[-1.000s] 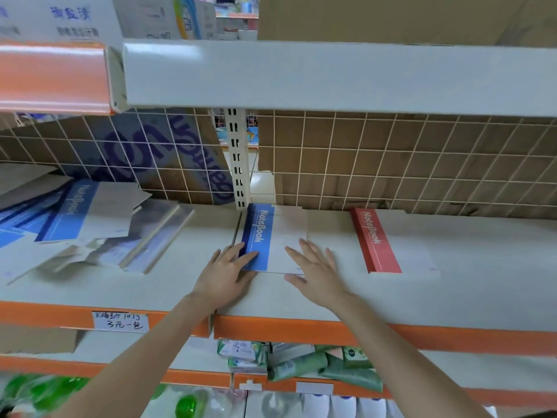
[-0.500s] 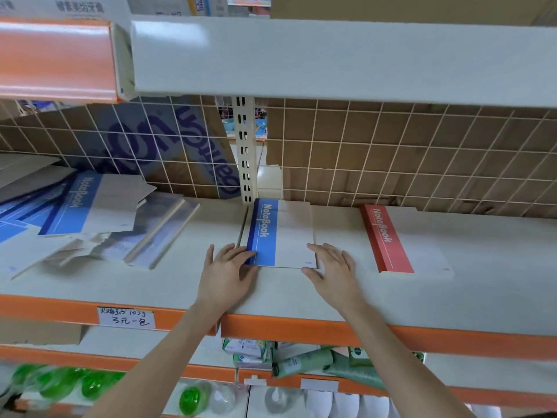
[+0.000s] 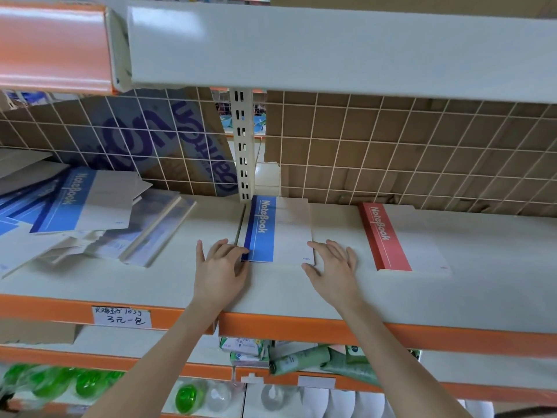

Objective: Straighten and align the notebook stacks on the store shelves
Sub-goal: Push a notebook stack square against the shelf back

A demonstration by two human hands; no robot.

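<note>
A blue-spined notebook stack (image 3: 280, 233) lies in the middle of the cream shelf (image 3: 301, 291), squared to the front edge. My left hand (image 3: 221, 267) lies flat on the shelf with its fingertips against the stack's near left corner. My right hand (image 3: 333, 267) lies flat with straight fingers touching the stack's near right corner. A red-spined notebook stack (image 3: 401, 239) sits to the right, apart from my hands. At the far left, a messy pile of blue notebooks (image 3: 75, 215) is fanned out and tilted.
A wire grid backed with cardboard (image 3: 391, 152) closes the rear. An upper shelf (image 3: 331, 46) overhangs. An upright post (image 3: 242, 146) stands behind the blue stack. A handwritten price tag (image 3: 122, 316) hangs on the orange shelf edge. Green bottles (image 3: 90, 384) and packets (image 3: 301, 360) fill lower shelves.
Both hands have drawn back from on top of the blue stack to its near corners. The right hand shifted to the stack's right side. The stack now lies squarer.
</note>
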